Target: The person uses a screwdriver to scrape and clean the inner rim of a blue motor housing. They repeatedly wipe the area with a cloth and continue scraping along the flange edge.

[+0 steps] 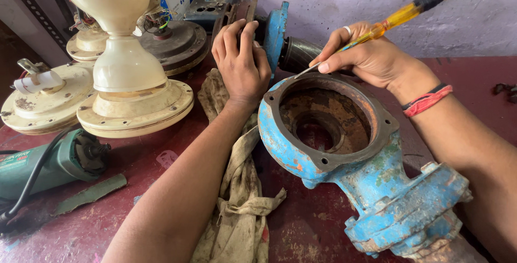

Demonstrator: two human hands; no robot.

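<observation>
I see R hand [371,58] gripping yellow screwdriver [388,23], tip at rim of blue pump casing [301,152], frame center; L hand [241,61] curled over blue motor part [276,34] up top.

Rag [237,198] left of pump casing [344,150]

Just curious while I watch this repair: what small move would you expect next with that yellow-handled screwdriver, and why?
Probably a short scrape or pry along the rim. The right hand holds the yellow-handled screwdriver with its tip on the dark gasket ring of the rusty blue cast-metal pump housing, while the left hand steadies it from behind.
</observation>
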